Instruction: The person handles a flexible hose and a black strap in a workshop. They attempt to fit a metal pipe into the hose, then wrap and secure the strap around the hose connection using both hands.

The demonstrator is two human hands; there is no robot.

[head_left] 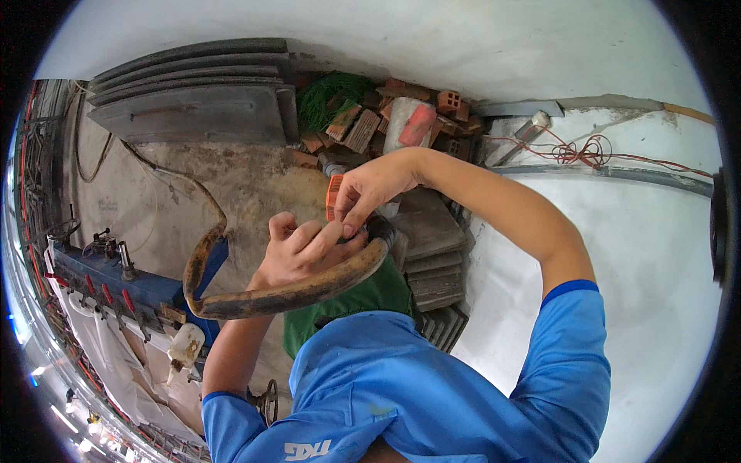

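Observation:
My left hand [297, 251] and my right hand [378, 185] meet in front of me, fingertip to fingertip. The left fingers are curled in; the right thumb and forefinger pinch together at the left fingertips. Whatever lies between them is too small or hidden to name. Just beyond the fingers stands an orange ribbed piece [333, 197], partly covered by my right hand, close to a grey pipe fitting [332, 164]. A thick, dirty brown hose [301, 297] runs over my left wrist and ends in a dark coupling [380, 229] beside both hands.
Dark flat panels [193, 116] lean on the wall at the far left. Broken bricks [360, 131], green netting [328, 96] and stacked grey slabs [432, 231] lie ahead. A blue machine bench [154, 278] with red-handled levers stands left; red cable [590, 152] lies right.

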